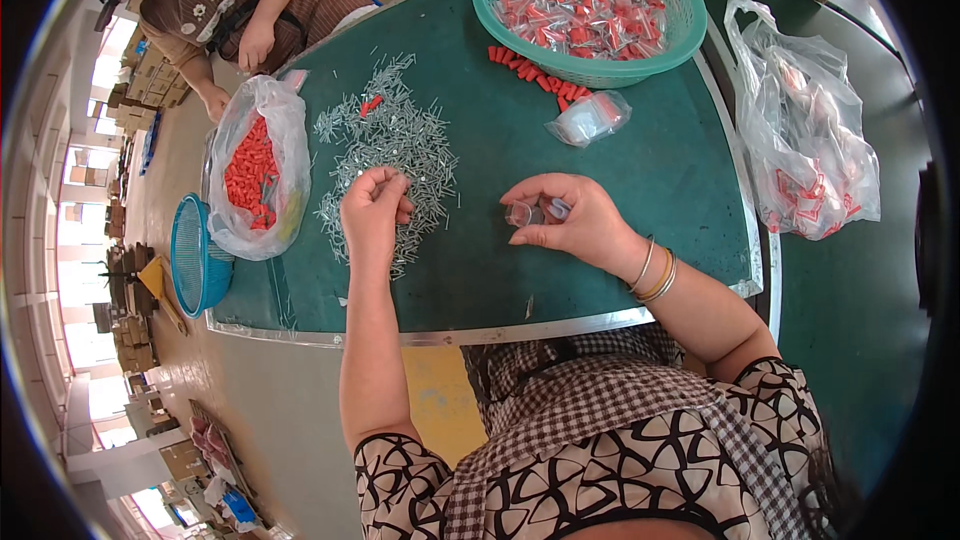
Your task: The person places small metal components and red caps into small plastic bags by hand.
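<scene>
My left hand (pixel 372 215) is over the near side of a loose pile of small silvery screws (pixel 400 130). Its thumb and fingers are pinched together, and whatever lies between them is hidden. To the right, above the green tabletop (pixel 480 280), my right hand (pixel 585 220) curls around a small clear plastic piece (pixel 521 214), like a little cup or bag; its exact kind is unclear. Another clear bit shows against the palm. One red plug (pixel 371 105) lies on top of the screws.
A green basket (pixel 590 70) of packed red plugs stands far right, with loose red plugs (pixel 545 82) and a clear packet (pixel 590 118) beside it. A plastic bag (pixel 285 165) of red plugs and a blue basket (pixel 195 260) sit left. Another person (pixel 235 10) works opposite.
</scene>
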`<action>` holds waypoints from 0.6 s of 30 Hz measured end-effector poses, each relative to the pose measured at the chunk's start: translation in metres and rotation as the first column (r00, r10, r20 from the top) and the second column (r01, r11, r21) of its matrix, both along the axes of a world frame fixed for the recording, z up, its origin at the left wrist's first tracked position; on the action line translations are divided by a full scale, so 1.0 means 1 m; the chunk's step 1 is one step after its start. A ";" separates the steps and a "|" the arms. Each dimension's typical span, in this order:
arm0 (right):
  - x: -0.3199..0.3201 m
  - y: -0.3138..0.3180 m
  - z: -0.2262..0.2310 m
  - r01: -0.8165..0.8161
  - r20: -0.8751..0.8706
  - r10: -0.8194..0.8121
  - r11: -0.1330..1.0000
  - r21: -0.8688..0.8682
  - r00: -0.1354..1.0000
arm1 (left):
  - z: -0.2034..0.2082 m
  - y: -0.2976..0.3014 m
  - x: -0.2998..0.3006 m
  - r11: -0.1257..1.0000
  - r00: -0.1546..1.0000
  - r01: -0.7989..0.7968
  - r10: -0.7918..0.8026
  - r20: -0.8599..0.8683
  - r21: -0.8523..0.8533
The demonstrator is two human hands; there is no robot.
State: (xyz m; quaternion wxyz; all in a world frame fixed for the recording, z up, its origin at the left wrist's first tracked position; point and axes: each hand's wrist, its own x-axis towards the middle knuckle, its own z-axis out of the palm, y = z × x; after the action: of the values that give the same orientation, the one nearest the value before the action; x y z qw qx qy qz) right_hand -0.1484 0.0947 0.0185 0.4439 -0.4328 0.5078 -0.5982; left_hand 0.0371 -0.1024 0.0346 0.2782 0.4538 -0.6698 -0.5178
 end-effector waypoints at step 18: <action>0.003 0.000 0.001 0.031 -0.123 -0.032 0.999 -0.014 0.992 | -0.008 0.032 -0.020 0.681 0.812 0.334 0.142 0.566 -0.651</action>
State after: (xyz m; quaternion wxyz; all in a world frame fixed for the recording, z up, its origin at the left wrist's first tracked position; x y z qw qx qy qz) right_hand -0.1457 0.0949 0.0200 0.3996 -0.4635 0.5372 -0.5805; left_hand 0.0168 -0.0708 0.0267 0.1896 0.4019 -0.8937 -0.0623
